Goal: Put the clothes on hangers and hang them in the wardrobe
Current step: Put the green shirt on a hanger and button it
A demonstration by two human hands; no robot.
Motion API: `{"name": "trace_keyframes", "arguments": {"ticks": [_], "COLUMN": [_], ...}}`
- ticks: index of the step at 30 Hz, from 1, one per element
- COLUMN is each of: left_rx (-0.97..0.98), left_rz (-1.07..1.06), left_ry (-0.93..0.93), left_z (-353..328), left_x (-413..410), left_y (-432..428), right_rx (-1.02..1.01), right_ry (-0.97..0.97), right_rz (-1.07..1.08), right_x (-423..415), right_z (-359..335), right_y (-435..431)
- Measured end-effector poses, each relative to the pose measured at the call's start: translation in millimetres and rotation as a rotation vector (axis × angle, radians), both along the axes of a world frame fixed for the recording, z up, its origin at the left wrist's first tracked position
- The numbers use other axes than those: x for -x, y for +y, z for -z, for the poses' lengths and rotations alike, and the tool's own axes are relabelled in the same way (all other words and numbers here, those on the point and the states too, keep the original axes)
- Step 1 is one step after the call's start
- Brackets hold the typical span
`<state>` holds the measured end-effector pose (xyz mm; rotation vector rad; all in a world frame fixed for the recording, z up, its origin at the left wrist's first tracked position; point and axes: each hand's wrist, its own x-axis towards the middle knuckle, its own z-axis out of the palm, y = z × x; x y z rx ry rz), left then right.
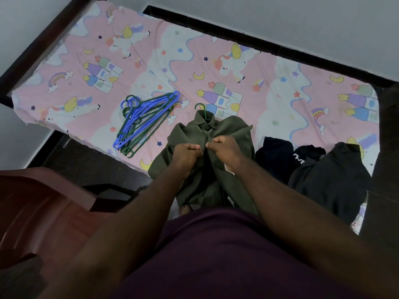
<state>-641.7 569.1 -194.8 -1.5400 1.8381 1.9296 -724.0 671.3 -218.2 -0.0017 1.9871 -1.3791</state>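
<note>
Now, step: buttoning, judged from both hands meeting at a button.
Olive shirt (228, 134): on bed's near edge, collar away from the person; green hanger (202, 111) hook pokes out past collar, so already inside.
Left hand (187, 153): fingers curled, pinching the placket beside the button (201, 149).
Right hand (223, 147): pinching opposite front edge, touching left.
Spare hangers (144, 121): blue and green stack left of shirt.
Dark clothes (319, 169): heaped right of shirt, unhung.
Bed (64, 61): unicorn sheet.

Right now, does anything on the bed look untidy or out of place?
Nothing looks damaged. The dark clothes lie crumpled in a heap at the bed's near edge, right of the olive shirt. The spare hangers lie in a loose pile to its left.
</note>
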Motion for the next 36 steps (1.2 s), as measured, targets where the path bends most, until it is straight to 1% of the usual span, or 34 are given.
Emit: {"name": "trace_keyframes", "arguments": {"ticks": [2, 5, 8, 12, 16, 18, 21, 23, 26, 28, 30, 32, 33, 35, 36], "left_rx": [0.045, 0.024, -0.012, 0.027, 0.025, 0.047, 0.072, 0.057, 0.022, -0.005, -0.074, -0.157, -0.178, -0.202, -0.224], "left_rz": [0.063, 0.040, 0.022, -0.007, -0.034, -0.013, 0.051, 0.092, 0.121, 0.115, 0.072, 0.017, -0.007, -0.068, -0.107], "left_ry": [0.018, 0.077, 0.095, 0.107, 0.114, 0.085, 0.039, 0.031, 0.036, 0.036, 0.038, 0.055, 0.062, 0.078, 0.087], "left_z": [-2.7, -6.8, -9.0, -4.6, 2.3, 8.1, 16.0, 21.3, 26.4, 27.1, 26.4, 24.3, 24.8, 26.6, 27.7], "left_x": [1.7, 3.0, 1.4, 1.4, 2.4, 1.9, -0.2, -1.1, -1.5, 0.2, 2.0, 4.3, 5.4, 8.9, 10.4], "left_y": [0.6, 2.5, 3.6, 7.4, 10.7, 10.2, 9.0, 6.9, 4.8, 4.1, 4.6, 7.0, 7.9, 8.9, 8.8], "right_rx": [-0.003, -0.020, -0.027, -0.013, -0.047, -0.084, -0.171, -0.180, -0.124, -0.109, -0.123, -0.166, -0.201, -0.311, -0.363], "right_ry": [0.050, 0.091, 0.098, 0.074, 0.090, 0.149, 0.206, 0.160, 0.012, -0.022, -0.031, 0.030, 0.112, 0.333, 0.427], "right_rz": [-0.045, -0.140, -0.167, -0.178, -0.200, -0.260, -0.421, -0.459, -0.349, -0.294, -0.298, -0.366, -0.417, -0.533, -0.559], "right_x": [2.9, 3.8, 6.5, 6.5, 3.7, 3.7, 2.0, 1.9, -0.3, -1.6, -0.8, 1.0, 1.6, 0.7, -1.3], "right_z": [-0.5, 1.0, 0.8, -2.1, -3.6, -5.9, -12.9, -14.3, -12.3, -9.0, -6.0, -5.0, -4.0, -2.7, -3.2], "right_y": [1.4, 2.9, 5.2, 7.8, 11.6, 13.0, 11.6, 11.1, 11.3, 11.7, 12.3, 11.7, 10.3, 5.7, 3.6]}}
